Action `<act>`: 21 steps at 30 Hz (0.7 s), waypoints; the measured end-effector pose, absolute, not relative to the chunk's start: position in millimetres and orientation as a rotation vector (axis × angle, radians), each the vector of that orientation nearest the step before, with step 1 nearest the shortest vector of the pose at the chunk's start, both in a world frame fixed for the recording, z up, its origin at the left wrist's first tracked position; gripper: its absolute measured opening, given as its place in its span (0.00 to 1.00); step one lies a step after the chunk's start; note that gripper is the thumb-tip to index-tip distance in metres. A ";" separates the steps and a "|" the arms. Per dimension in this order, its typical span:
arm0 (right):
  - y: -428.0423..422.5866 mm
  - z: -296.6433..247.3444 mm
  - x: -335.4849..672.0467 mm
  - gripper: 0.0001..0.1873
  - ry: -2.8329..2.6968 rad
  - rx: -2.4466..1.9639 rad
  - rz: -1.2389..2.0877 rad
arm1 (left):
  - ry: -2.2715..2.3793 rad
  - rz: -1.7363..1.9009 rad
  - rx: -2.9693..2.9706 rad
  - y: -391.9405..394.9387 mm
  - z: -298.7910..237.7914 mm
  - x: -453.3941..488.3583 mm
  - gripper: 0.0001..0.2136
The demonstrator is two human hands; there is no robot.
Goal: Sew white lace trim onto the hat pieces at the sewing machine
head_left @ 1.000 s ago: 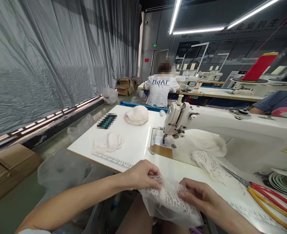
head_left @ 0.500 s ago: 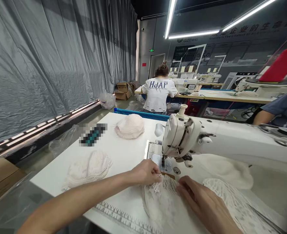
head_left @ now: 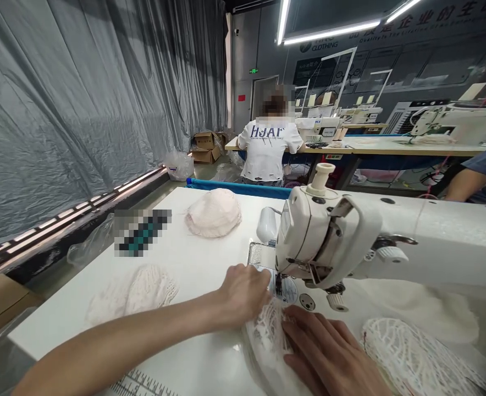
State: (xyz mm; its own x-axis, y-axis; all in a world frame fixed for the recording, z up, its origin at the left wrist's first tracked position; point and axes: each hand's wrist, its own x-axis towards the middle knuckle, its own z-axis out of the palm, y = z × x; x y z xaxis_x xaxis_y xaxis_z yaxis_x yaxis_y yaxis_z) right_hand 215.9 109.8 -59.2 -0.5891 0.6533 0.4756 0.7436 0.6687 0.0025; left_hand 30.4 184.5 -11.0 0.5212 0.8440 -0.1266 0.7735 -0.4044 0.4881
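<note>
My left hand (head_left: pixel 245 291) is closed on the upper edge of a white lace piece (head_left: pixel 270 335), just in front of the presser foot (head_left: pixel 280 283) of a white sewing machine (head_left: pixel 325 236). My right hand (head_left: pixel 333 346) rests on the right side of this lace, its fingers lying over it and pointing left. The lace hangs down towards me between both hands, and its lower end runs out of view. Another white lace piece (head_left: pixel 416 352) lies right of my right hand. A lace pile (head_left: pixel 144 294) is behind my left forearm.
A pale round fabric stack (head_left: pixel 214 213) sits near the table's far edge. A printed ruler scale (head_left: pixel 144 382) runs along the front. A blurred dark item (head_left: pixel 144 234) lies at left. Beyond, a person in a white shirt (head_left: pixel 268 148) sits at another table; another person's arm (head_left: pixel 469 179) shows at right.
The view has moved closer to the machine. My left hand has brought the lace edge nearer the presser foot, and my right hand's fingers have flattened over the lace. Scissors at the lower right are out of sight.
</note>
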 end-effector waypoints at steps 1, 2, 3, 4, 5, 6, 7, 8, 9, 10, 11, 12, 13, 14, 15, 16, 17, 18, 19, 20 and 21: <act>110.0 -58.5 216.4 0.12 -2.440 -1.079 -0.270 | 1.352 0.215 2.330 181.2 -12.7 29.4 0.06; 110.2 -57.9 216.5 0.11 -2.436 -1.074 -0.260 | 1.347 0.255 2.421 176.6 -14.5 27.9 0.07; 110.3 -57.2 216.4 0.11 -2.434 -1.072 -0.248 | 1.296 0.310 2.538 171.1 -16.1 26.0 0.08; 110.5 -56.7 216.1 0.11 -2.431 -1.071 -0.235 | 1.188 0.384 2.691 165.1 -17.4 23.9 0.08; 110.8 -56.2 215.6 0.12 -2.427 -1.074 -0.221 | 1.054 0.455 2.836 159.1 -18.2 21.7 0.08; 111.3 -55.8 215.3 0.12 -2.427 -1.079 -0.204 | 0.934 0.494 2.946 153.7 -18.6 19.6 0.08; 111.9 -55.6 215.3 0.12 -2.423 -1.082 -0.194 | 0.852 0.499 3.018 149.4 -18.6 18.0 0.07; 112.9 -55.4 215.5 0.12 -2.420 -1.085 -0.190 | 0.840 0.469 3.041 146.5 -18.3 16.8 0.07; 114.1 -55.5 216.2 0.11 -2.420 -1.090 -0.193 | 0.863 0.419 3.042 145.2 -17.7 16.2 0.08; 115.8 -55.9 217.2 0.11 -2.425 -1.093 -0.203 | 0.904 0.370 3.030 145.4 -17.3 16.1 0.09; 118.0 -56.5 218.7 0.11 -2.434 -1.096 -0.220 | 0.938 0.334 3.015 147.1 -17.1 16.4 0.10; 120.6 -57.5 220.3 0.11 -2.447 -1.103 -0.242 | 0.962 0.314 3.003 150.1 -17.3 17.1 0.11; 123.8 -58.8 222.2 0.12 -2.460 -1.114 -0.268 | 0.973 0.304 2.996 154.1 -18.0 18.0 0.11; 127.4 -60.5 224.0 0.12 -2.469 -1.130 -0.295 | 0.976 0.298 2.994 158.9 -19.1 19.1 0.11; 131.3 -62.5 225.8 0.13 -2.465 -1.138 -0.332 | 0.979 0.301 2.996 164.5 -20.6 20.4 0.11; 135.2 -64.7 227.5 0.14 -2.455 -1.142 -0.373 | 0.991 0.311 2.993 170.5 -22.2 21.8 0.11; 139.1 -66.8 228.9 0.15 -2.442 -1.146 -0.413 | 1.010 0.321 2.979 176.7 -23.8 23.3 0.12; 142.6 -68.7 230.1 0.15 -2.424 -1.146 -0.452 | 1.038 0.336 2.951 182.9 -25.1 24.7 0.12; 145.5 -70.0 231.0 0.16 -2.407 -1.148 -0.481 | 1.062 0.352 2.913 188.8 -26.2 26.1 0.12; 147.5 -70.5 231.7 0.17 -2.395 -1.151 -0.499 | 1.082 0.364 2.873 193.8 -26.9 27.1 0.12; 148.5 -70.0 232.2 0.17 -2.391 -1.156 -0.504 | 1.093 0.372 2.838 197.7 -27.5 27.7 0.12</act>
